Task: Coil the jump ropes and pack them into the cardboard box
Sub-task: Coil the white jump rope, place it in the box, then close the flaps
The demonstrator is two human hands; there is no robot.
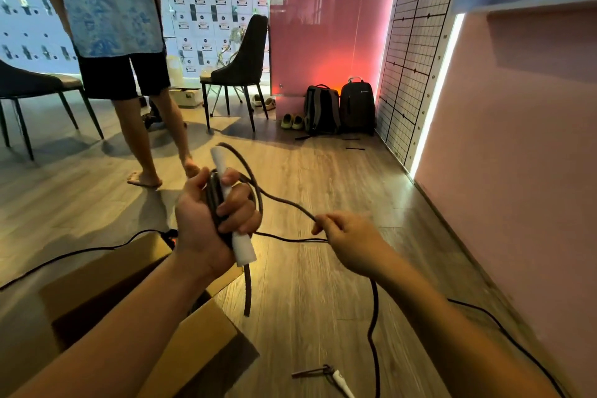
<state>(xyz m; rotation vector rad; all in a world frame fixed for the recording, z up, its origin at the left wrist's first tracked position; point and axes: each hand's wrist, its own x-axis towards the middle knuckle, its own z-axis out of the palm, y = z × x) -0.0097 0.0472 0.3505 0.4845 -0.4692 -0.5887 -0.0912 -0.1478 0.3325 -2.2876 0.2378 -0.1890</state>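
Wood-plank flooring meets a pink wall where a person holds a partly coiled jump rope over an open cardboard box. Above the box's right flap, the left hand is curled tight round a white handle and a bundle of dark coils gathered against it. The handle stands nearly upright, with one rope end dangling below it. To the right of the box, the right hand pinches the rope between thumb and fingertips, and the strand runs from there back to the bundle. Slack trails down to the floor right of the box, where a second white handle lies. Beyond the box stand a barefoot bystander, a dark chair and two backpacks — the packs propped against a red glass panel.
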